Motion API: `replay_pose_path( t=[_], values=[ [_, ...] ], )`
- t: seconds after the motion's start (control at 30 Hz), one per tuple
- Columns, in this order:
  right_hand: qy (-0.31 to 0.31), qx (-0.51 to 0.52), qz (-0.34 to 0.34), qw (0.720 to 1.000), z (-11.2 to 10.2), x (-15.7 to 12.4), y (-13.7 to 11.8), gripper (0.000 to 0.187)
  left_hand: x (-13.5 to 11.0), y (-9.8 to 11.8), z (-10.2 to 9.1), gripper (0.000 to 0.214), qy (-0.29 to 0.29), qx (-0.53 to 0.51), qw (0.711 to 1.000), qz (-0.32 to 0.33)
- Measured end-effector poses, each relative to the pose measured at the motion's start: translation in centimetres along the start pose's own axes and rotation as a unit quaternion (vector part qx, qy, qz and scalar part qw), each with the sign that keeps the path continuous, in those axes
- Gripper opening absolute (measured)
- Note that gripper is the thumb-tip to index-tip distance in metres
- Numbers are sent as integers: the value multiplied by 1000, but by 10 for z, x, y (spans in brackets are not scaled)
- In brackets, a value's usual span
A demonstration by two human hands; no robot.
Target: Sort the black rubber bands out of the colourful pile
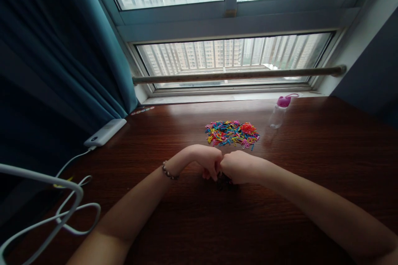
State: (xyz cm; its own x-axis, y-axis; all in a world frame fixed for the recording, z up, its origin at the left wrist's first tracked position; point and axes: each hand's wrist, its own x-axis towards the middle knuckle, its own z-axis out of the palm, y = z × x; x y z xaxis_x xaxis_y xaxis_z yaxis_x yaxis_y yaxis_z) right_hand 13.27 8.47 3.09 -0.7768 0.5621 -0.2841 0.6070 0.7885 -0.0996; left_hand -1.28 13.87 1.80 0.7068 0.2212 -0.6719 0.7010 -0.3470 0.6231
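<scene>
Head view: left hand and right hand are pressed knuckle to knuckle on the table, fingers curled closed. A small dark item is seen just under the fingertips, mostly hidden; actual grip cannot be told. The coloured pile lies just beyond.

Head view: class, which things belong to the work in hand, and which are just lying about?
In the work: left hand, right hand, dark small thing beneath their fingers, pile of small coloured pieces.
Lying about: bottle, power bank, white cable, curtain.
</scene>
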Motion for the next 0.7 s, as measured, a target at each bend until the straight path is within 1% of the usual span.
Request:
replay_pose_path(
  t=[0.17, 0.3, 0.4, 0.47, 0.53, 0.63, 0.7],
  values=[
    [3, 9, 2, 1000, -3, -1, -3, 23, 4, -2, 3, 10, 0, -8, 1000, 27],
    [7, 17, 0, 1000, -6, -1, -4, 22, 4, -3, 3, 11, -2, -17, 999, 28],
    [-13, 39, -3, 999, -10, -1, 0, 19, 6, -7, 3, 9, -9, -24, 999, 26],
    [-38, 88, -1, 995, -13, -2, 6, 17, 8, -10, 3, 8, -18, -21, 999, 43],
    [-82, 180, -6, 980, -15, -1, 17, 19, 9, -12, 2, 9, -28, -19, 998, 61],
    [-148, 337, -33, 929, -15, 1, 39, 21, 8, -11, 1, 13, -48, -27, 996, 64],
    [-155, 407, -45, 899, -14, 2, 56, 27, 5, -10, -3, 15, -73, -32, 995, 60]
  ],
)
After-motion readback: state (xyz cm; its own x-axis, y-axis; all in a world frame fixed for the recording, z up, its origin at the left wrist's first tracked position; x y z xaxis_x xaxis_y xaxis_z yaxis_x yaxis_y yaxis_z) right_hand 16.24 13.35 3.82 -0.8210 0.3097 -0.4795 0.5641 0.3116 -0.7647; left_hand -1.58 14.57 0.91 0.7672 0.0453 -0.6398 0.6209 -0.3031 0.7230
